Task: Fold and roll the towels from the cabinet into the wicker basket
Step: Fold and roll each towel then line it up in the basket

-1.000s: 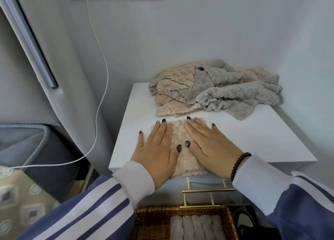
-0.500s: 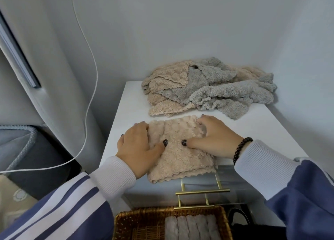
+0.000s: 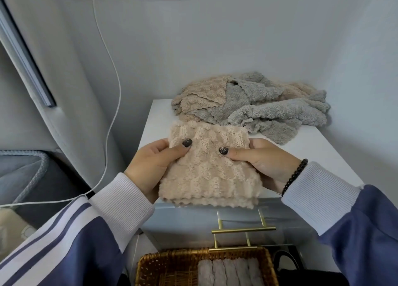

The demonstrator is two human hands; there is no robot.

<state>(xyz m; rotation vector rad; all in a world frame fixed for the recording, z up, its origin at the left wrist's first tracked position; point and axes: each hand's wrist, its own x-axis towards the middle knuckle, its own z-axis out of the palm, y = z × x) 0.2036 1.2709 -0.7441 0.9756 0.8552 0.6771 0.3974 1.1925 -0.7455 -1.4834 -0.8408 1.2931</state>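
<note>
A folded beige towel is lifted just above the front of the white cabinet top. My left hand grips its left edge, thumb on top. My right hand grips its right edge the same way. Behind, a loose pile of beige and grey towels lies at the back of the cabinet top. Below, at the bottom of the view, the wicker basket holds several rolled grey towels side by side.
Gold drawer handles stick out of the cabinet front above the basket. A white cable hangs down the wall at left. A grey curtain and a dark cushioned seat stand left of the cabinet. Walls close in behind and on the right.
My hands went from pressing flat on the towel to gripping its two sides, and lifted it off the cabinet top toward me.
</note>
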